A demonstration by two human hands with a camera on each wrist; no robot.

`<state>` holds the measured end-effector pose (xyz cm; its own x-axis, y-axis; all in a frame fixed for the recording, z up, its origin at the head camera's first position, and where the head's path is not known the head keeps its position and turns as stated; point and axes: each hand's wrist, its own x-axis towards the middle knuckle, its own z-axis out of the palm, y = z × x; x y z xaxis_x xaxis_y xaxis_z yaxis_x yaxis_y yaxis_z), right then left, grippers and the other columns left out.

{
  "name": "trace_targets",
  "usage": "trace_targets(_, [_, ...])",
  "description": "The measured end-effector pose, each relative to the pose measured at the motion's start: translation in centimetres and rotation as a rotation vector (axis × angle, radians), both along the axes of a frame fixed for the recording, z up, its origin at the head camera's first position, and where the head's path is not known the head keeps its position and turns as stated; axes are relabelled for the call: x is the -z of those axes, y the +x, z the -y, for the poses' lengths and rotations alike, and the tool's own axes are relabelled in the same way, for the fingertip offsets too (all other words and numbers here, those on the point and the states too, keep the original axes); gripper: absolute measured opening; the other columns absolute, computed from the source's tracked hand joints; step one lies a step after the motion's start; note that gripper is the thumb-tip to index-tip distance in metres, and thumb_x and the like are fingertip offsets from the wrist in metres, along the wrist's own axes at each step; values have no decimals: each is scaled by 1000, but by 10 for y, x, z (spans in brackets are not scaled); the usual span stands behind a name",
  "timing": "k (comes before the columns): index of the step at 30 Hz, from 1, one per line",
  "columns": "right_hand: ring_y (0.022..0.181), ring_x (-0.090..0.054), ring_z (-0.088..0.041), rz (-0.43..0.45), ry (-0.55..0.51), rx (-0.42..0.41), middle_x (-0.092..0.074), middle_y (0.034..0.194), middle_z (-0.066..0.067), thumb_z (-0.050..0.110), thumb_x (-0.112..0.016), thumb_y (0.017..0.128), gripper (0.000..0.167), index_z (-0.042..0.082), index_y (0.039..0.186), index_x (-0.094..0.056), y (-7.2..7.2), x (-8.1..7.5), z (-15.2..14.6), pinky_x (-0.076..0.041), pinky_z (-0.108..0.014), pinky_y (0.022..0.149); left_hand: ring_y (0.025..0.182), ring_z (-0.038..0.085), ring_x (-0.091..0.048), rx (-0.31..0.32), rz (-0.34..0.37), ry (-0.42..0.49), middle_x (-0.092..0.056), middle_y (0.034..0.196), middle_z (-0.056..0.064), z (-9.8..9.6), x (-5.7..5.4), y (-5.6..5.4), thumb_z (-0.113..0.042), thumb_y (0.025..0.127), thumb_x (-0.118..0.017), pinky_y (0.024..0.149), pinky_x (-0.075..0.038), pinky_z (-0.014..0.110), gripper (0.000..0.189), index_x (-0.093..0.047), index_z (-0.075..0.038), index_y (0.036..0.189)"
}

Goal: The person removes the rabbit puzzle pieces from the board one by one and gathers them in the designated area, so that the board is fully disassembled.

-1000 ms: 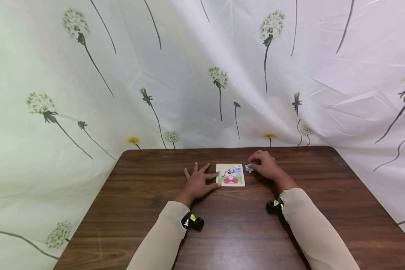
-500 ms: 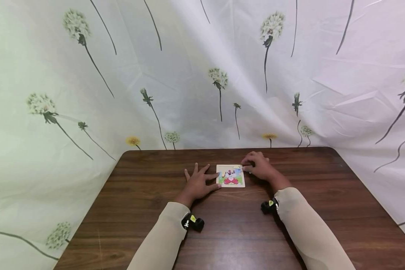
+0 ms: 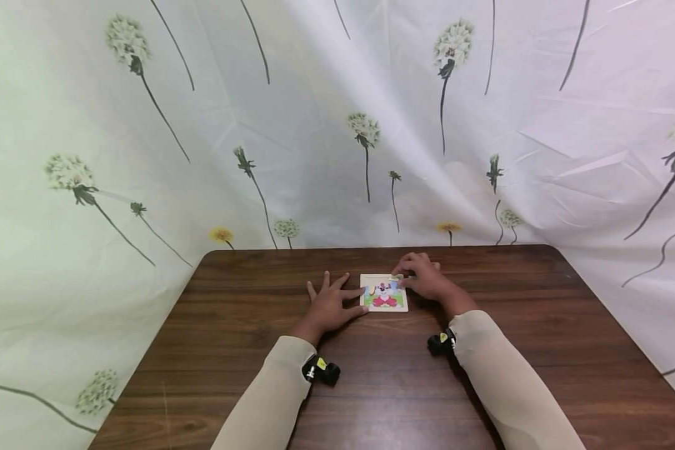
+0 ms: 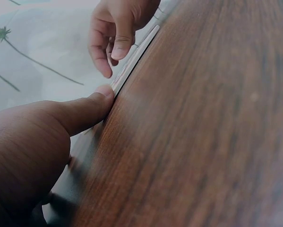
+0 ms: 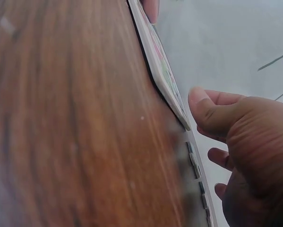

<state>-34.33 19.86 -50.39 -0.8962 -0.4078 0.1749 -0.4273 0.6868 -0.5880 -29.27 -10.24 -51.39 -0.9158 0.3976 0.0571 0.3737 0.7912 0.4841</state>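
On the bench [image 3: 388, 387], our animal jigsaw puzzle [image 3: 385, 296] lies flat | left hand [image 3: 330, 306], fingers spread, touches its left edge | right hand [image 3: 427, 277] over upper-right corner, grip unclear | best we brace it, working gently

You are in a cloth-screened recording spot, the kind of room hidden: a dark wood-grain table [image 3: 236, 312] spans your twelve o'clock, dandelion-print sheeting [image 3: 315, 137] hangs behind it from ten o'clock to two, and you wear small black wrist cameras [image 3: 329, 374].
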Motion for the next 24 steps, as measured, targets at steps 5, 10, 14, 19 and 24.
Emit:
trace_targets(5, [142, -40, -46, 9, 30, -20, -58, 148, -18, 10, -72, 106, 21, 15, 124, -81, -2, -1, 2, -24, -71, 108, 169, 55, -3, -6, 6, -6, -33, 180, 9, 0, 1, -1, -62, 101, -71, 125, 7, 87, 58, -64, -39, 154])
trace_targets(10, [146, -38, -47, 20, 50, -52, -55, 151, -19, 8, -70, 106, 26, 17, 129, -80, -4, -2, 4, -23, -73, 110, 169, 55, -3, -7, 2, -16, -33, 181, 8, -1, 1, -2, -62, 101, -70, 125, 6, 87, 58, -63, -39, 154])
trace_targets(14, [148, -36, -48, 27, 61, -76, -54, 154, -18, 10, -70, 107, 27, 18, 131, -79, -6, -1, 5, -21, -75, 112, 169, 56, -4, -8, -1, -20, -33, 181, 8, -2, 1, -2, -62, 101, -71, 125, 6, 87, 59, -63, -39, 155])
trace_targets(19, [146, -37, -50, 36, 71, -105, -52, 156, -20, 11, -71, 106, 29, 17, 133, -78, -6, -1, 5, -23, -77, 108, 169, 56, -4, -9, 3, -24, -33, 181, 8, -2, 0, -2, -62, 101, -71, 125, 5, 87, 59, -63, -39, 155])
trace_targets(24, [147, -36, -50, 61, 124, -115, -49, 160, -20, 13, -69, 108, 31, 19, 137, -75, -8, -1, 5, -26, -73, 107, 169, 56, -4, -10, 4, -24, -33, 180, 9, -2, 1, -3, -62, 101, -70, 125, 5, 87, 59, -63, -39, 155])
